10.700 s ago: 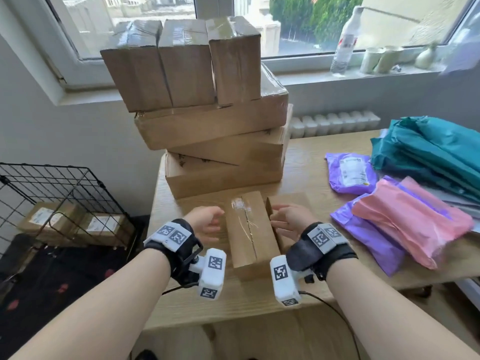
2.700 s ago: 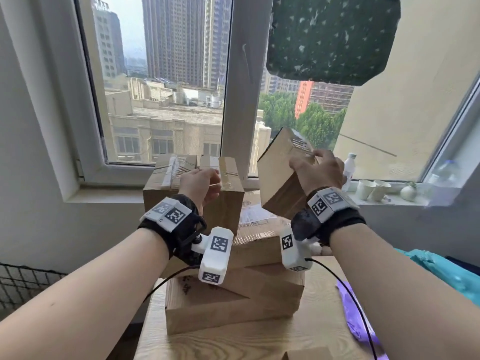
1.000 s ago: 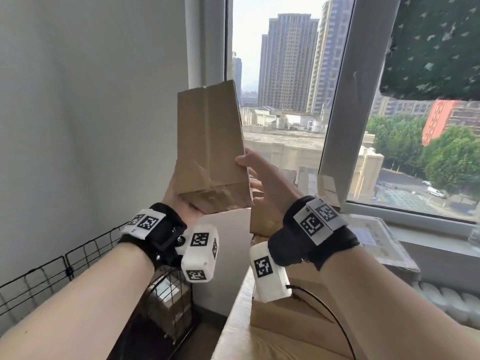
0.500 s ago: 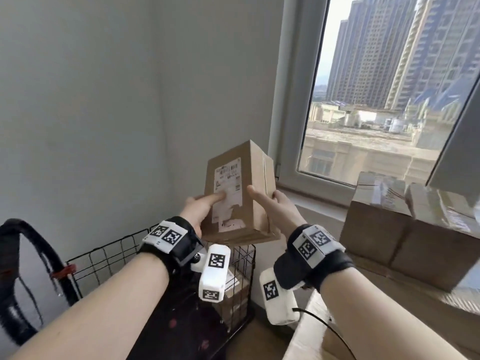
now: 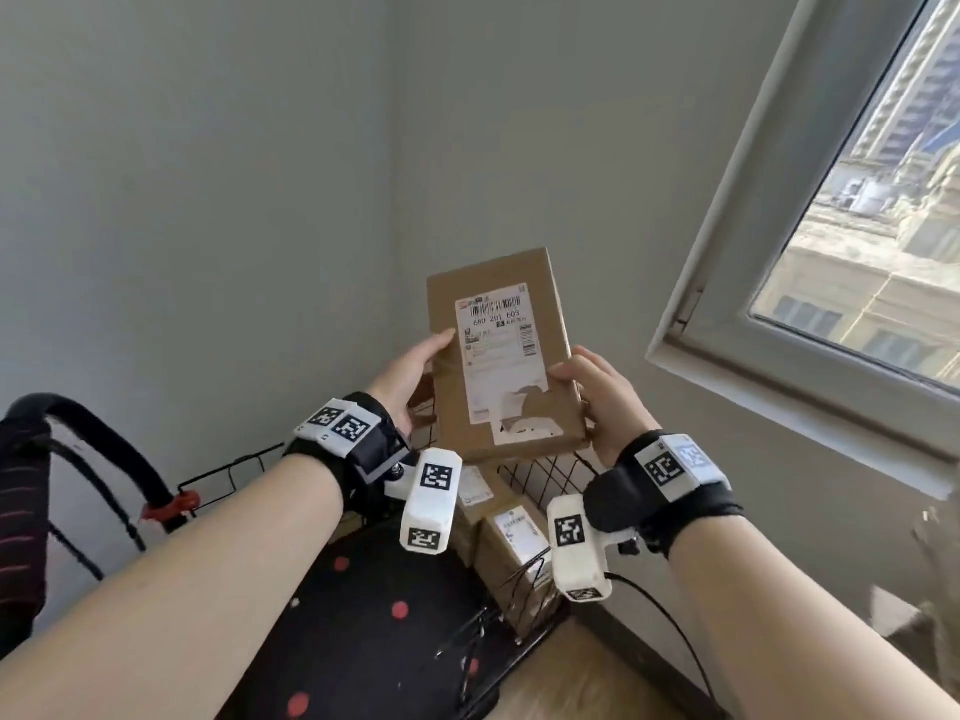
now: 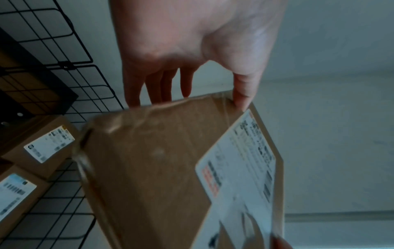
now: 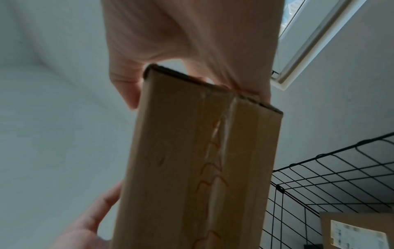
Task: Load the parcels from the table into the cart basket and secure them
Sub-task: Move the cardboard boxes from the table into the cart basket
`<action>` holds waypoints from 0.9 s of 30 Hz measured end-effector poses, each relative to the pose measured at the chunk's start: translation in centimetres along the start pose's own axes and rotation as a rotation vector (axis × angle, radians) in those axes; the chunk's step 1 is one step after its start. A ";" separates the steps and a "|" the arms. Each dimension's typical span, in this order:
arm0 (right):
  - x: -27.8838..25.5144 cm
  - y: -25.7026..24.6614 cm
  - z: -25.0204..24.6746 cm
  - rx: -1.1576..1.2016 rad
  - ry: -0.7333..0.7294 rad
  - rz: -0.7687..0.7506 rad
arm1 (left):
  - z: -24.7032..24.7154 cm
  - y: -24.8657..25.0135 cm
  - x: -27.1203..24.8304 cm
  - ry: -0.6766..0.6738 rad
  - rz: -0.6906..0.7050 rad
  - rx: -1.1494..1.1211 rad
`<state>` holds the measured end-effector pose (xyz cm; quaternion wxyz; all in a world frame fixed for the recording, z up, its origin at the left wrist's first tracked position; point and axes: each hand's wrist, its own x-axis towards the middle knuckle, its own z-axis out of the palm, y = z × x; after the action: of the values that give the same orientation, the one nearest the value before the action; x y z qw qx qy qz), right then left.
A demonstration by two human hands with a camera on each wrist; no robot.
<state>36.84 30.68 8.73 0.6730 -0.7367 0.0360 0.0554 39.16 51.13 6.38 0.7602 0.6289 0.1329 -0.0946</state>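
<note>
A brown cardboard parcel (image 5: 501, 356) with a white shipping label facing me is held upright between both hands, just above the black wire cart basket (image 5: 540, 472). My left hand (image 5: 423, 363) grips its left edge; the left wrist view shows the thumb on the labelled face and the fingers (image 6: 157, 91) behind the parcel (image 6: 153, 168). My right hand (image 5: 589, 389) holds the right edge; in the right wrist view thumb and fingers clamp the taped narrow side of the parcel (image 7: 192, 160). Two labelled parcels (image 5: 511, 535) lie inside the basket.
The cart's black padded handle (image 5: 78, 423) with a red clip (image 5: 176, 504) curves at the left. Black cloth with red dots (image 5: 363, 615) lies below my arms. Grey walls meet in a corner behind the basket. A window frame (image 5: 727, 283) is at the right, wooden floor (image 5: 571, 678) below.
The parcel has come left, away from the stack by the window, to a spot over the basket. It was turned so its label faces me, and both hands now grip its sides.
</note>
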 end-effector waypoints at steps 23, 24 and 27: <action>22.6 15.2 10.6 -0.249 -0.086 0.599 | -10.9 -12.6 18.8 0.217 -0.374 -0.224; 24.0 17.0 10.9 -0.269 -0.138 0.634 | -11.1 -13.8 19.8 0.242 -0.399 -0.234; 27.5 22.3 11.1 -0.245 -0.162 0.703 | -11.5 -17.4 22.6 0.315 -0.482 -0.246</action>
<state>60.90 40.28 -17.83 0.5204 -0.7477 0.2265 0.3448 54.15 59.60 -19.08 0.7564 0.4895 0.4046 -0.1565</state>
